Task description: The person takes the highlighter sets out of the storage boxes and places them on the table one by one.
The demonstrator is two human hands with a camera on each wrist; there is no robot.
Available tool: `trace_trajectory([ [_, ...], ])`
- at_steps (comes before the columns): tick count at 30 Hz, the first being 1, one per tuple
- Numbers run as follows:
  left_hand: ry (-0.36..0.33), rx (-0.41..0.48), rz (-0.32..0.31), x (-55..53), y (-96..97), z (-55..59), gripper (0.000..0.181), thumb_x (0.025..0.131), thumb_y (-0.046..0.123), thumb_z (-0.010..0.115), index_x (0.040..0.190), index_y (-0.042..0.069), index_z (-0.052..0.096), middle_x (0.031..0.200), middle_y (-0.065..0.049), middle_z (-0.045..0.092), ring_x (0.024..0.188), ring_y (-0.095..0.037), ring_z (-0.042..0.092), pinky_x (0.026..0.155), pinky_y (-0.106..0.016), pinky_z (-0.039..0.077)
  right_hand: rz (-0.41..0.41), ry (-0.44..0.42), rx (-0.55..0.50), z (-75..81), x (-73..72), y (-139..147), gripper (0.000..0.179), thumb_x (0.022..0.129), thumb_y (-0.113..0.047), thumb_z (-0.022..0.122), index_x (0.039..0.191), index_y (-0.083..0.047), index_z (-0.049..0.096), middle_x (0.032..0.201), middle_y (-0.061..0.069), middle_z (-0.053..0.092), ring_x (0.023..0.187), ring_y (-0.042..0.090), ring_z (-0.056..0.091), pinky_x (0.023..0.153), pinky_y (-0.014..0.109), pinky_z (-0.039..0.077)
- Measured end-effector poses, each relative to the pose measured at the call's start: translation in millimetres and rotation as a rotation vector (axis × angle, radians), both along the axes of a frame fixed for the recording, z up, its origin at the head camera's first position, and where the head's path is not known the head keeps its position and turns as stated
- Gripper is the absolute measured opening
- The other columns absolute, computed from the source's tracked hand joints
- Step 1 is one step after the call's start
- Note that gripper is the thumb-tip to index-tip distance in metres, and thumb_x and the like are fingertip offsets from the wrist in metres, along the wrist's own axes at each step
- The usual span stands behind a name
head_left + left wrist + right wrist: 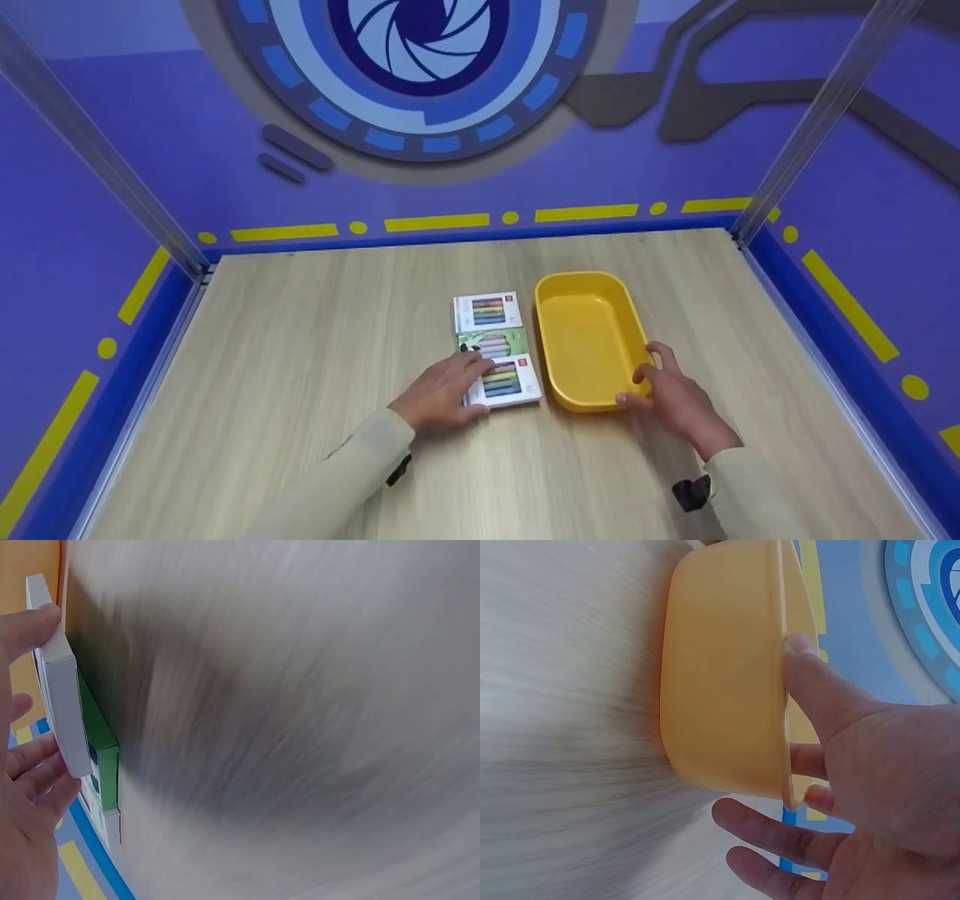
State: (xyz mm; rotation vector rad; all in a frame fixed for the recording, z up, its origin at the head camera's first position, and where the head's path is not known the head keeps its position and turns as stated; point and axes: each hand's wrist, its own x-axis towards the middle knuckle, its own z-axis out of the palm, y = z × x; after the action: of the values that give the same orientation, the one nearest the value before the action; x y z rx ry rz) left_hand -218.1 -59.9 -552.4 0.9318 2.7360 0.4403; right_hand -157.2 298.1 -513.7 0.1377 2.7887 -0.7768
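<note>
My left hand point(442, 390) grips a white crayon box point(527, 384) with a window showing coloured sticks. In the left wrist view the thumb presses one end of this white box point(66, 709) and the fingers hold its other end. A green crayon box point(516, 339) lies just beyond, partly covered by the white one, and a second white crayon box point(491, 309) is farthest back. My right hand point(682, 405) holds the right rim of a yellow plastic tray point(589, 349). Its thumb lies on the rim of the tray point(727, 675), with two fingers on the inner side.
A light wood-grain table point(315, 337) carries everything. A purple printed wall point(427, 195) stands behind, with purple side panels and metal corner posts point(817, 127) at left and right. The tray stands close to the right of the boxes.
</note>
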Motion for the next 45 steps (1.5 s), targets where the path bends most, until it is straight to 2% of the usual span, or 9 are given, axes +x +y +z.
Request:
trace_trajectory([
  [8, -0.008, 0.005, -0.020, 2.3, -1.4, -2.4, 0.068, 0.089, 0.049, 0.062, 0.148, 0.028, 0.036, 0.151, 0.001, 0.038, 0.138, -0.018, 0.039, 0.115, -0.040, 0.036, 0.012, 0.009, 0.011, -1.3, 0.0, -1, 0.047, 0.081, -0.047, 0.073, 0.110, -0.012, 0.061, 0.159, 0.010, 0.013, 0.098, 0.023, 0.056, 0.094, 0.043, 0.054],
  [17, 0.010, -0.005, -0.041, 4.9, -0.7, 1.0, 0.066, 0.089, 0.048, 0.062, 0.146, 0.026, 0.038, 0.148, 0.001, 0.041, 0.136, -0.017, 0.041, 0.115, -0.039, 0.037, 0.014, 0.017, 0.018, -0.5, 0.6, -1, 0.049, 0.081, -0.047, 0.073, 0.111, -0.010, 0.060, 0.158, 0.012, 0.014, 0.094, 0.023, 0.055, 0.091, 0.044, 0.055],
  [23, -0.008, -0.007, -0.037, 7.9, -2.5, 1.4, 0.068, 0.088, 0.048, 0.063, 0.147, 0.027, 0.037, 0.150, 0.001, 0.039, 0.137, -0.018, 0.040, 0.114, -0.041, 0.037, -0.004, -0.015, -0.015, -0.2, 1.3, -1, 0.051, 0.081, -0.050, 0.072, 0.112, -0.012, 0.060, 0.159, 0.009, 0.012, 0.100, 0.024, 0.054, 0.095, 0.046, 0.053],
  [36, 0.088, -0.026, -0.101, 9.9, -1.5, -3.9, 0.066, 0.088, 0.047, 0.063, 0.145, 0.024, 0.040, 0.143, 0.000, 0.046, 0.131, -0.016, 0.045, 0.112, -0.036, 0.040, 0.009, 0.000, 0.004, 0.9, 1.4, 1, 0.052, 0.081, -0.051, 0.072, 0.112, -0.011, 0.061, 0.158, 0.009, 0.013, 0.100, 0.024, 0.054, 0.095, 0.046, 0.053],
  [45, 0.103, -0.089, -0.085, 12.8, 5.2, -4.9, 0.067, 0.089, 0.046, 0.063, 0.145, 0.021, 0.039, 0.145, -0.001, 0.045, 0.135, -0.017, 0.042, 0.113, -0.037, 0.039, 0.015, 0.004, 0.013, 0.0, 0.2, 2, 0.051, 0.081, -0.049, 0.072, 0.110, -0.009, 0.061, 0.157, 0.012, 0.014, 0.095, 0.023, 0.054, 0.088, 0.042, 0.054],
])
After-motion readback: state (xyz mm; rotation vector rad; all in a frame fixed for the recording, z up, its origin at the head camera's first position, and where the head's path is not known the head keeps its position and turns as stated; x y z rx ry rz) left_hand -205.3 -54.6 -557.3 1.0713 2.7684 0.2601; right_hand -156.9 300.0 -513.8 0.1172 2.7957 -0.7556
